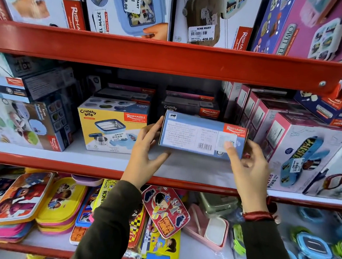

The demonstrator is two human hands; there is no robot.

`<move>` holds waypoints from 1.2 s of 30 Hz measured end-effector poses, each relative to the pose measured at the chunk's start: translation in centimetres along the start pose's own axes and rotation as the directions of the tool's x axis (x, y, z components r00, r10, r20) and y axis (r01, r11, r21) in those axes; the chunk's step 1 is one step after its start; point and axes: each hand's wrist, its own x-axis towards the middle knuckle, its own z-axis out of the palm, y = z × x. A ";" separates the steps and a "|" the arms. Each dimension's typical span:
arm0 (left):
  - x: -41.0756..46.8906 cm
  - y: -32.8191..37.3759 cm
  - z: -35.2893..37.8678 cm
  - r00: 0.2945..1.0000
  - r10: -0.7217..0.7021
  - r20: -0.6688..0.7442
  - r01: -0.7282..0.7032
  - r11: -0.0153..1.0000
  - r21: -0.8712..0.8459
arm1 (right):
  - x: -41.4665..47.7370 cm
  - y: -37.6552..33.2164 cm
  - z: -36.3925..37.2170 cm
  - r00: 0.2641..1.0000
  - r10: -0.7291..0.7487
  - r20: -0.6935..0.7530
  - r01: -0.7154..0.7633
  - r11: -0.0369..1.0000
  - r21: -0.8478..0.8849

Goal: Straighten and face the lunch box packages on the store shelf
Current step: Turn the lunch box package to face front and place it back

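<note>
I hold a blue lunch box package (194, 135) over the middle shelf, its printed text-and-barcode side turned toward me. My left hand (146, 147) grips its left end with the thumb under the lower edge. My right hand (247, 160) grips its right end, thumb pressed on the front near a white sticker. The box hangs just above the white shelf board (103, 160). A yellow Crunchy Bite package (111, 126) stands to its left, facing forward. More dark packages (191, 105) are stacked behind it.
Pink lunch box packages (302, 155) crowd the right of the middle shelf, and a slanted package (16, 123) lies at the left. A red shelf beam (163, 54) runs overhead with large boxes above. The lower shelf holds colourful pencil cases (21, 196) and plastic boxes.
</note>
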 end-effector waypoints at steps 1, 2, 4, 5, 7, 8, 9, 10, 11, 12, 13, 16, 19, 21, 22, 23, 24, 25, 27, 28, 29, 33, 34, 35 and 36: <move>0.0 0.1 0.1 0.999 -0.019 -0.031 0.018 1.000 -0.022 | 0.0 0.2 -0.1 1.000 0.017 0.026 -0.018 0.999 0.039; 0.1 0.3 0.2 0.997 -0.045 -0.069 0.042 0.998 -0.050 | 0.1 0.5 -0.1 0.998 0.026 0.054 -0.029 0.998 0.062; 0.1 0.6 0.4 0.986 -0.106 -0.128 0.096 0.992 -0.083 | 0.3 1.4 -0.2 0.995 0.005 0.099 -0.009 0.999 0.036; 0.3 0.7 0.5 0.982 -0.126 -0.142 0.114 0.990 -0.087 | 0.4 1.7 -0.1 0.994 -0.006 0.109 0.004 1.000 0.016; 0.5 0.6 0.8 0.978 -0.141 -0.155 0.128 0.987 -0.093 | 0.6 2.1 0.3 0.995 -0.006 0.097 0.004 1.000 0.020; 0.6 0.6 1.0 0.977 -0.141 -0.160 0.126 0.987 -0.098 | 0.8 2.3 0.5 0.997 -0.008 0.077 0.006 1.000 0.026; 0.7 0.5 1.3 0.976 -0.139 -0.165 0.123 0.987 -0.100 | 0.9 2.6 0.7 0.998 -0.010 0.056 0.009 1.000 0.023; 0.8 0.2 1.5 0.977 -0.134 -0.169 0.118 0.988 -0.099 | 1.1 2.8 0.9 0.999 -0.011 0.043 0.010 1.000 0.017; 0.9 0.0 1.8 0.978 -0.129 -0.165 0.114 0.989 -0.093 | 1.2 3.0 1.2 0.999 -0.009 0.036 0.008 1.000 0.015; 1.1 -0.1 1.9 0.980 -0.123 -0.158 0.111 0.990 -0.084 | 1.3 3.1 1.4 1.000 -0.007 0.030 0.007 1.000 0.021; 1.2 -0.4 2.1 0.981 -0.126 -0.150 0.115 0.991 -0.074 | 1.5 3.1 1.7 1.000 -0.002 0.027 0.001 1.000 0.027; 1.5 -1.0 2.4 0.977 -0.169 -0.132 0.157 0.982 -0.101 | 2.2 3.5 2.5 0.999 0.016 0.037 -0.016 1.000 0.006; 1.6 -1.8 2.8 0.974 -0.206 -0.096 0.196 0.975 -0.103 | 2.7 3.9 3.1 0.997 0.011 0.070 -0.008 0.998 -0.054; 1.6 -2.2 3.0 0.972 -0.222 -0.074 0.214 0.971 -0.107 | 2.8 4.2 3.5 0.994 0.028 0.106 -0.018 0.996 -0.093; 1.7 -2.4 3.1 0.972 -0.227 -0.067 0.219 0.970 -0.107 | 2.9 4.4 3.6 0.992 0.039 0.117 -0.027 0.994 -0.107; 1.7 -2.5 3.2 0.972 -0.229 -0.057 0.223 0.969 -0.108 | 3.0 4.5 3.7 0.991 0.051 0.123 -0.036 0.992 -0.119; 1.8 -2.6 3.1 0.971 -0.235 -0.045 0.228 0.967 -0.111 | 3.0 4.6 3.7 0.990 0.054 0.128 -0.037 0.991 -0.128; 1.8 -2.7 3.1 0.971 -0.238 -0.031 0.233 0.966 -0.114 | 3.0 4.6 3.7 0.990 0.052 0.132 -0.035 0.991 -0.130; 1.6 -2.9 2.9 0.972 -0.235 -0.007 0.233 0.966 -0.117 | 2.6 4.2 3.9 0.991 0.047 0.123 -0.031 0.992 -0.125; 1.3 -2.8 2.8 0.974 -0.227 -0.007 0.225 0.967 -0.123 | 2.3 4.0 4.0 0.995 0.038 0.097 -0.026 0.992 -0.120; 1.0 -2.6 2.6 0.976 -0.217 -0.020 0.213 0.968 -0.134 | 1.9 3.9 4.1 0.998 0.023 0.058 -0.017 0.994 -0.105; -0.3 -1.8 1.4 0.969 -0.198 -0.147 0.168 0.966 -0.194 | -0.2 3.1 5.0 0.990 -0.071 -0.122 0.071 0.997 -0.001; -0.5 -1.8 0.8 0.966 -0.188 -0.180 0.153 0.970 -0.188 | -0.9 2.8 5.4 0.988 -0.082 -0.132 0.086 0.996 0.019; -0.6 -2.0 0.3 0.962 -0.174 -0.209 0.138 0.975 -0.176 | -1.5 2.5 6.0 0.988 -0.091 -0.125 0.097 0.995 0.038; -0.8 -2.2 -0.3 0.959 -0.159 -0.235 0.122 0.979 -0.165 | -2.1 2.1 6.7 0.989 -0.103 -0.105 0.109 0.993 0.051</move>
